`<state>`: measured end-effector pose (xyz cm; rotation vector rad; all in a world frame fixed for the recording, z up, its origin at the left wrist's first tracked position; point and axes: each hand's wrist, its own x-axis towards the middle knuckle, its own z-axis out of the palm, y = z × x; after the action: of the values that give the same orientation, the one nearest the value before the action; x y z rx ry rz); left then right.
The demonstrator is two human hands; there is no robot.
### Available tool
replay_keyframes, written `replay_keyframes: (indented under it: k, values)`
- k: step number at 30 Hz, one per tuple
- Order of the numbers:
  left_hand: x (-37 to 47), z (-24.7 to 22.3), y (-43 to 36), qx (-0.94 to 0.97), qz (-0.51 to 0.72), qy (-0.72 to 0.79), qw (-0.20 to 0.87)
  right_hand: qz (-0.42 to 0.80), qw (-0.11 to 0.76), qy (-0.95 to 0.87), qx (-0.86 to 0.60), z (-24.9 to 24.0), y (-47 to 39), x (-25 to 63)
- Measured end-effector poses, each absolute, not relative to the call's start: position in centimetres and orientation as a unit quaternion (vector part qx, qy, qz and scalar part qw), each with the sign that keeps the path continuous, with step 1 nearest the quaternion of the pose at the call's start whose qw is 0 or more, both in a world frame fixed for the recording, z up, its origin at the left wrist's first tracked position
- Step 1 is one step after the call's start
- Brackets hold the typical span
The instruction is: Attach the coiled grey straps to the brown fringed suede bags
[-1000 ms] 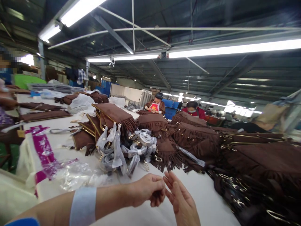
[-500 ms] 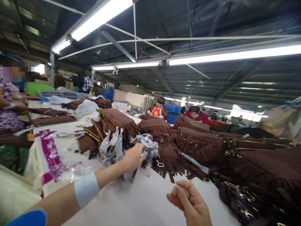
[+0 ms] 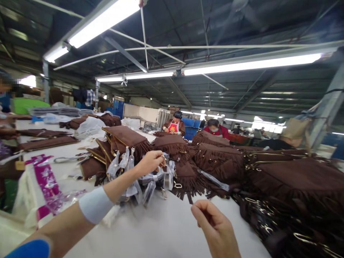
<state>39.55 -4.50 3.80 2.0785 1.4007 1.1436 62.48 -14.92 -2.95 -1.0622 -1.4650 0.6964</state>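
Note:
My left hand (image 3: 151, 163) is closed over a heap of plastic-wrapped straps (image 3: 134, 188), its fingers pinching a small metal clasp at their tips. Straps in clear wrap hang below and around it. Lower right, my right hand (image 3: 213, 222) is raised above the white table (image 3: 172, 229), fingers curled and the thumb against the index finger; whether something thin is between them is too small to tell. Behind the straps lie brown fringed bags (image 3: 126, 136), stacked, with gold zips.
More brown bags (image 3: 301, 177) and dark straps with gold hooks (image 3: 268, 215) cover the right side. Purple-printed plastic (image 3: 45, 175) lies at the left. Two people sit beyond the bags; others are at the left edge and right.
My left hand has risen slightly from the strap heap, now with a metal clasp at its fingertips. The straps under it have shifted. The view has turned a little to the right.

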Motion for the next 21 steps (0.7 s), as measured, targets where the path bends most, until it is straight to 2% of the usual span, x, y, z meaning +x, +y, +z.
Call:
replay_keyframes:
  k: [2, 4, 9, 12, 15, 18, 21]
  values:
    - [42.0, 3.9, -5.8, 0.734, 0.406, 0.437, 0.324, 0.263, 0.556, -0.634, -0.469, -1.9, -15.7, 62.7]
    - [44.1, 3.6, -7.0, 0.736, 0.377, 0.425, 0.369, 0.23, 0.533, -0.655, -0.483, -1.2, -16.3, 63.0]
    - [47.3, 2.3, -8.6, 0.751, 0.34, 0.43, 0.367, 0.208, 0.488, -0.67, -0.519, -0.6, -16.4, 63.8]
    - [48.2, 2.0, -9.3, 0.769, 0.338, 0.394, 0.373, 0.21, 0.519, -0.655, -0.507, -0.5, -16.3, 63.9]
    - [48.8, 1.8, -9.8, 0.804, 0.36, 0.373, 0.292, 0.213, 0.558, -0.664, -0.45, -0.2, -16.3, 64.0]
    - [49.2, 1.5, -9.6, 0.799, 0.396, 0.381, 0.244, 0.236, 0.499, -0.715, -0.429, -0.4, -16.2, 64.1]
    - [49.4, 0.9, -9.0, 0.773, 0.408, 0.392, 0.287, 0.218, 0.425, -0.743, -0.468, -1.5, -15.7, 64.1]
